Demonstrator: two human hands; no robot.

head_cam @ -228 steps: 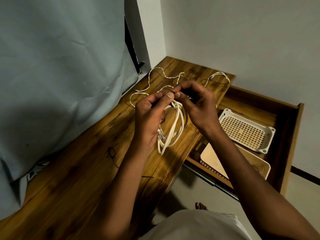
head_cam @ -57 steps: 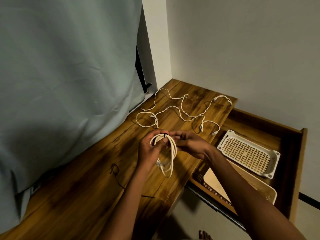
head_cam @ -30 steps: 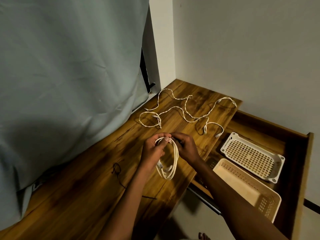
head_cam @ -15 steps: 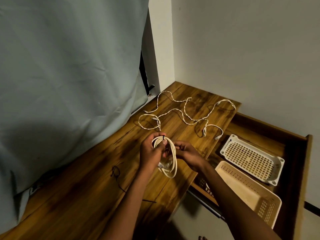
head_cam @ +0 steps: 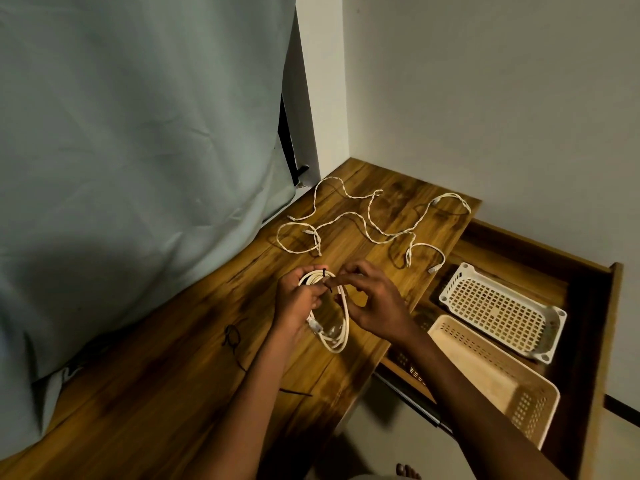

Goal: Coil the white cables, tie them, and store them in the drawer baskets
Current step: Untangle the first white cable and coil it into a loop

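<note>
Head view: we have the left hand (head_cam: 297, 299) wrapped around the top of the coiled cable (head_cam: 335, 327), fingers curled on the bundle, holding it up just above the desk (head_cam: 180, 386). The coil hangs down from that grip as a narrow loop, one plug end showing inside it. A thin black tie (head_cam: 325, 279) sits on the top of the coil. Right hand (head_cam: 372, 306) is beside the coil on its right, thumb and forefinger pinched at the tie; the other fingers curl loosely. We cannot tell whether the tie is fully closed.

Further back on the desk lies a loose cable (head_cam: 367, 225), uncoiled, snaking from the curtain (head_cam: 138, 168) side across to the desk's right edge, one plug end near the drawer (head_cam: 585, 327). The drawer is pulled open to the right of the desk. Inside it sit two baskets: a white basket (head_cam: 554, 315) farther from us and a beige basket (head_cam: 547, 396) nearer, just beside each other. We see no cables in either. More black ties (head_cam: 232, 337) lie on the desk to the left of the left forearm.
</note>
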